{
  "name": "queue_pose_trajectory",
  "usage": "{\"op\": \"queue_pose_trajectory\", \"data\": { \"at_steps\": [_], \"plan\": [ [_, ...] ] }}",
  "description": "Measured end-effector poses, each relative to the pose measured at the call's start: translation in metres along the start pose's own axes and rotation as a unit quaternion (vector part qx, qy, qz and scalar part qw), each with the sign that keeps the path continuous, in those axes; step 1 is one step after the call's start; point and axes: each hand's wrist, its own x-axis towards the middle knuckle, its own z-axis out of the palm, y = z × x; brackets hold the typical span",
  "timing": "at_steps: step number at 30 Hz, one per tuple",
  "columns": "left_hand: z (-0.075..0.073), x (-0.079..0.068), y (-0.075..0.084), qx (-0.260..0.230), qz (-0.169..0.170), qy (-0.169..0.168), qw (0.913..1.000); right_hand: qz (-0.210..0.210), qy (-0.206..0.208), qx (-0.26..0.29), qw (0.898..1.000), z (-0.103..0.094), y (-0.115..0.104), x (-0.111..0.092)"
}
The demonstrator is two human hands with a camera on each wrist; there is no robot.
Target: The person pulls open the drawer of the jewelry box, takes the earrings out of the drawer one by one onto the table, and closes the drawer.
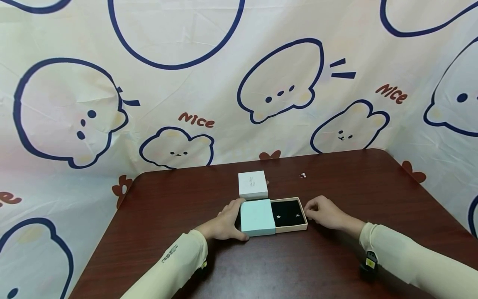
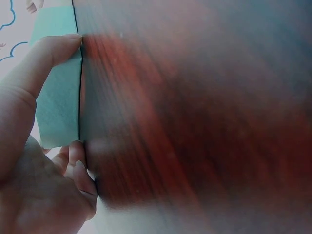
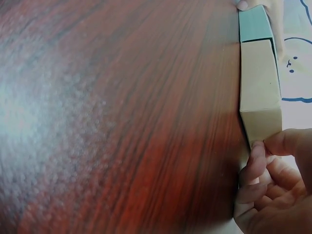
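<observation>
A mint-green jewelry box sleeve [image 1: 257,216] lies on the table, with its cream drawer [image 1: 291,229] slid partly out to the right. In the drawer is a black pad [image 1: 287,212] bearing two small star-shaped studs. My left hand [image 1: 224,224] grips the sleeve from its left end, thumb along the near side and fingers toward the far side. At the drawer's right end, the thumb and curled forefinger of my right hand [image 1: 324,211] pinch close against the end wall [image 3: 263,124]; what lies between those fingertips is hidden.
Right behind the sleeve stands a white box [image 1: 253,182] with printing on its lid. Farther back to the right lies a tiny whitish item [image 1: 303,175]. The dark reddish wooden table [image 1: 179,199] meets a printed cloth [image 1: 224,83] at the back.
</observation>
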Motion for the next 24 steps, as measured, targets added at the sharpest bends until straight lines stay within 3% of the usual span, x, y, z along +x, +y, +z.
{"op": "queue_pose_trajectory", "data": {
  "at_steps": [24],
  "plan": [
    [-0.002,-0.0012,0.0011,0.006,0.004,-0.007,1.0,-0.007,-0.005,-0.007,1.0,-0.0028,-0.004,-0.0029]
  ]
}}
